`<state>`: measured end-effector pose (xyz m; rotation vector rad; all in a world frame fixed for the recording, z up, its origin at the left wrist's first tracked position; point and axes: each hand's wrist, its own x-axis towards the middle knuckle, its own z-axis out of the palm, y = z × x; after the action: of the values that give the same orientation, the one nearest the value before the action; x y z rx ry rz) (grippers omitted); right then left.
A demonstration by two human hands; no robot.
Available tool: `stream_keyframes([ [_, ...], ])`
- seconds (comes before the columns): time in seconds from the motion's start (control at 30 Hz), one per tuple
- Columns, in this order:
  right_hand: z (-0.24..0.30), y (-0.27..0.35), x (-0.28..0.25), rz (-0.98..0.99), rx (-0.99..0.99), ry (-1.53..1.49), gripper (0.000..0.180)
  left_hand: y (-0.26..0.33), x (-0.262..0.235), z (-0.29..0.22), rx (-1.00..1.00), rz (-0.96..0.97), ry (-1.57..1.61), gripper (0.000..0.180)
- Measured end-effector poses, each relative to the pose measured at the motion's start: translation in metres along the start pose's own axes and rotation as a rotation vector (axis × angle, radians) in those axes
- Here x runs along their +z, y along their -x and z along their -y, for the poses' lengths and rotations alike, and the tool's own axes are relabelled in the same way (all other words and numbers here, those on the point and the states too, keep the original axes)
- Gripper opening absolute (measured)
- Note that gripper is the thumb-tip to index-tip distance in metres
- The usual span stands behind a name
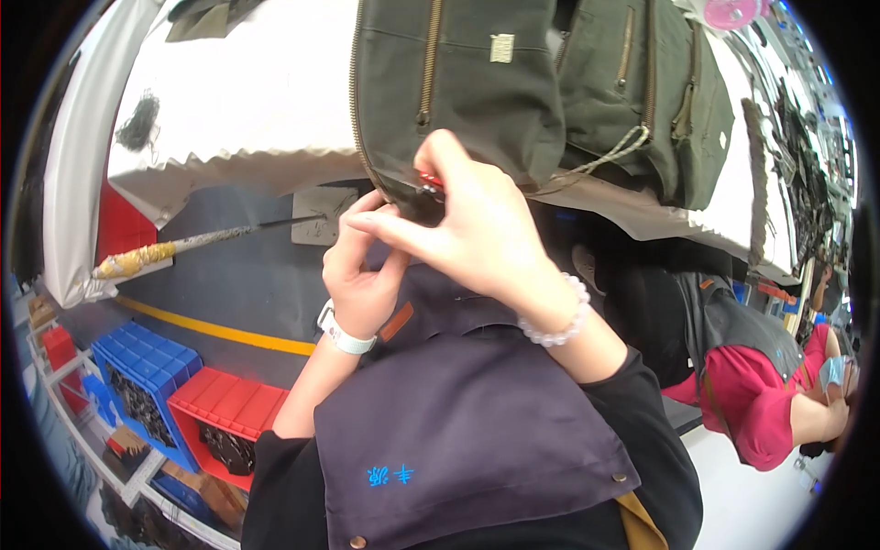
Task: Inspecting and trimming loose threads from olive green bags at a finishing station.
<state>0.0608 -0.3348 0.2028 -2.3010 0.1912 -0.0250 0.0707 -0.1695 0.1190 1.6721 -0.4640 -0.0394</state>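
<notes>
An olive-green canvas bag (458, 82) with brass zippers lies on a white table (247, 101), its lower corner hanging over the table's edge. My right hand (477, 229) pinches that corner and holds a small red tool (429, 180) against the zipper end. My left hand (362, 266), with a white wristband, comes up from below and grips the same corner from the left. A bead bracelet circles my right wrist. A dark apron covers my lap beneath both hands.
A second olive bag (651, 92) lies to the right on the table. A stick with a taped handle (174, 246) juts out under the table edge. Blue and red bins (183, 385) stand at lower left. A person in a red top (761, 385) sits at right.
</notes>
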Motion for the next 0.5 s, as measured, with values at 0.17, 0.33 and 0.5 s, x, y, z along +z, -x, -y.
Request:
stream_keyframes([
  [0.17, -0.010, 0.004, -0.002, -0.128, -0.001, 0.044, 0.038, -0.031, 0.001, -0.011, 0.460, 0.158, -0.226, 0.039],
  [0.33, -0.015, 0.018, -0.004, -0.363, 0.067, -0.431, 0.015, -0.025, 0.017, -0.010, 0.424, -0.013, -0.207, 0.035],
  [0.5, -0.021, 0.019, -0.026, -0.457, 0.302, -0.834, 0.021, -0.020, 0.050, -0.035, 0.696, 0.085, -0.296, 0.040],
])
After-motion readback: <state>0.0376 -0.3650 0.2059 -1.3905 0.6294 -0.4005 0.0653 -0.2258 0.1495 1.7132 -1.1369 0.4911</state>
